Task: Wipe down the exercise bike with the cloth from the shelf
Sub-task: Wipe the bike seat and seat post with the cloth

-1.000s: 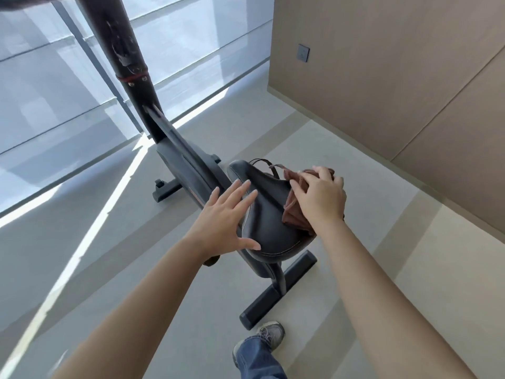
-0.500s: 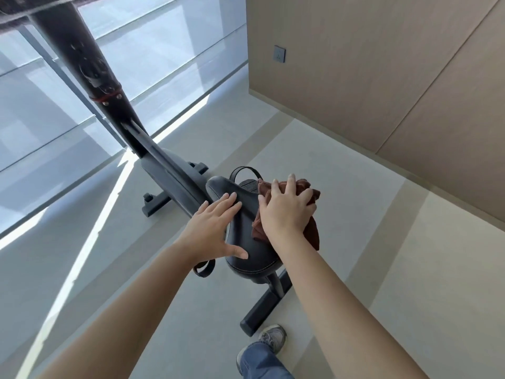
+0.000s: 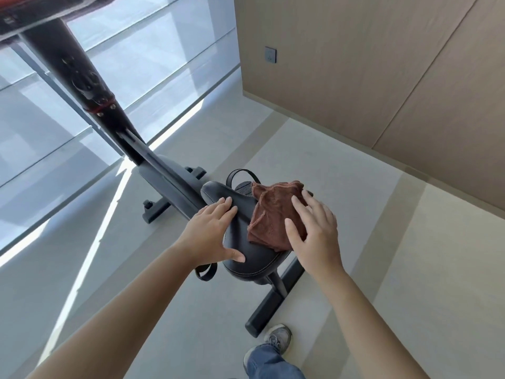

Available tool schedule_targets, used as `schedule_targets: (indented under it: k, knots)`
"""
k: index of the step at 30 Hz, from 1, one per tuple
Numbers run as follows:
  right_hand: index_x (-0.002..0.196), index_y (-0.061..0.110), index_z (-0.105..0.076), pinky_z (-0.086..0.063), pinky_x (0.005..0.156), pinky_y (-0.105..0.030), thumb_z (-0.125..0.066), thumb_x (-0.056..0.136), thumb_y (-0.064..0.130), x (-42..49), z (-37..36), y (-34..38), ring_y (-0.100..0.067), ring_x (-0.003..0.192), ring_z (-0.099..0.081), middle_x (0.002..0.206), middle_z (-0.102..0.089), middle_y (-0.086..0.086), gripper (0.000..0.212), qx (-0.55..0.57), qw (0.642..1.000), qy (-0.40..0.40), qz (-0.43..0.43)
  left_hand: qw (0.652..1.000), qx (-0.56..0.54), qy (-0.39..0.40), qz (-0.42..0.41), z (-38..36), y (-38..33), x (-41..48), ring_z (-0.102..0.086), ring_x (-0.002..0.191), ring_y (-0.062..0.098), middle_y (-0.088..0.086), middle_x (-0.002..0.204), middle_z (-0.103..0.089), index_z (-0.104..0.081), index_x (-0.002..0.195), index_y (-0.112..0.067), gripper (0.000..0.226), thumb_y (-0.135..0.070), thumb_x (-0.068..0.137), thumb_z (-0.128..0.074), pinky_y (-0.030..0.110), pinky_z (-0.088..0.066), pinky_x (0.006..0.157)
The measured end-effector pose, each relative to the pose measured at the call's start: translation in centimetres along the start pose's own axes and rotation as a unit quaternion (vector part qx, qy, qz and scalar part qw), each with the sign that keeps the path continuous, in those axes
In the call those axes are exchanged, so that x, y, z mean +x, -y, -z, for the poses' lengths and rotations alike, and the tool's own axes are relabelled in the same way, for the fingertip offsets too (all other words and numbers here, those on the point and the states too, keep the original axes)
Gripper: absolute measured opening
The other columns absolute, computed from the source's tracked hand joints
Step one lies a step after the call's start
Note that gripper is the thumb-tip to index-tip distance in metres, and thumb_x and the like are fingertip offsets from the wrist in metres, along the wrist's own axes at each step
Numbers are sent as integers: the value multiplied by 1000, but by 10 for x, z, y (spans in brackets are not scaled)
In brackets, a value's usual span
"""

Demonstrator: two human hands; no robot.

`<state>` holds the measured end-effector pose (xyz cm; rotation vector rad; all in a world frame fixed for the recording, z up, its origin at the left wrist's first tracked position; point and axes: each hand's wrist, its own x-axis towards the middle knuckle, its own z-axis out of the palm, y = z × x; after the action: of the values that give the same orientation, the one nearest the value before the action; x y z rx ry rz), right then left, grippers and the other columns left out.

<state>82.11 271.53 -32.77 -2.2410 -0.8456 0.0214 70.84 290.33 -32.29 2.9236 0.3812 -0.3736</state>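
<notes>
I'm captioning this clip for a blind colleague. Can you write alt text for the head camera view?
A person's right hand lies spread over a brown cloth on the black saddle of an exercise bike, while the left hand rests flat on the saddle's other side. Pale floor and wood-panelled wall behind.

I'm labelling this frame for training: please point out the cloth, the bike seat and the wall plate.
cloth (image 3: 273, 214): head view, middle of the brown fabric.
bike seat (image 3: 257, 261): head view, bare rear of the pad.
wall plate (image 3: 270, 54): head view, its centre.
</notes>
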Motion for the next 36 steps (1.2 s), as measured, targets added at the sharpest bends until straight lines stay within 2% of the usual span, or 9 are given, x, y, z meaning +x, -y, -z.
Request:
schedule_targets:
  k: [2, 4, 6, 11, 17, 21, 29, 32, 36]
  knots:
    - [124, 13, -58, -30, 100, -63, -55, 84, 34, 10, -11, 14, -44, 126, -39, 139, -47, -14, 44, -58, 997, 42, 27, 1000, -1, -2, 0, -1, 0, -1, 0, 142, 17, 2, 156, -3, -10, 147, -16, 112, -77, 64, -55, 32, -5, 113]
    - [132, 23, -49, -18, 103, -67, -51, 85, 49, 17, -25, 23, -47, 134, -22, 148, -34, -10, 54, -158, 980, 110, 42, 1000, -8, -7, -2, -3, 0, -1, 1, 142, 16, 1, 156, -3, -10, 147, -16, 111, -76, 64, -55, 32, -5, 113]
    - [137, 30, -40, -12, 102, -70, -45, 81, 61, 18, -35, 25, -49, 137, -10, 153, -24, -8, 64, -232, 963, 129, 48, 1000, -21, -13, -4, -5, 2, -1, 1, 142, 15, 1, 156, -3, -11, 146, -16, 111, -76, 64, -56, 31, -5, 113]
    - [137, 35, -36, -20, 95, -73, -39, 75, 71, 13, -43, 27, -49, 137, -8, 154, -22, -6, 72, -266, 957, 114, 11, 998, -38, -38, -20, -9, 9, 2, -2, 141, 15, 1, 155, -10, -18, 145, -16, 113, -78, 59, -57, 28, -4, 112]
    - [134, 34, -44, -34, 90, -68, -47, 76, 65, 5, -47, 38, -51, 132, -24, 149, -34, -9, 65, -270, 959, 88, -23, 995, -73, -59, -41, -15, 14, 4, -4, 142, 16, 1, 155, -13, -22, 144, -14, 117, -82, 54, -55, 32, -8, 113]
    - [132, 34, -47, -45, 81, -54, -50, 76, 61, -3, -51, 44, -49, 124, -34, 146, -39, -6, 62, -279, 957, 62, -48, 991, -81, -79, -71, -18, 19, 5, -6, 141, 16, 3, 154, -17, -25, 143, -13, 118, -83, 53, -54, 29, -2, 111]
    - [132, 34, -46, -47, 77, -49, -52, 76, 58, -29, -65, 73, -47, 123, -35, 147, -38, -2, 62, -296, 947, 41, -116, 978, -96, -82, -166, -20, 53, 8, -13, 140, 16, -1, 152, -21, -30, 142, -20, 102, -74, 60, -60, 41, -1, 113]
    - [131, 31, -49, -47, 83, -53, -49, 77, 58, -44, -72, 87, -46, 125, -35, 145, -41, -2, 61, -285, 951, 21, -117, 973, -87, -83, -197, -17, 66, 15, -17, 139, 17, -2, 151, -25, -34, 140, -19, 96, -75, 64, -51, 43, -2, 112]
    - [129, 25, -52, -33, 90, -70, -51, 82, 46, -46, -73, 92, -47, 130, -33, 144, -43, -6, 52, -268, 952, -69, -132, 965, -82, -92, -233, -19, 78, 22, -17, 140, 15, -2, 151, -25, -32, 141, -17, 89, -63, 70, -61, 42, 0, 111]
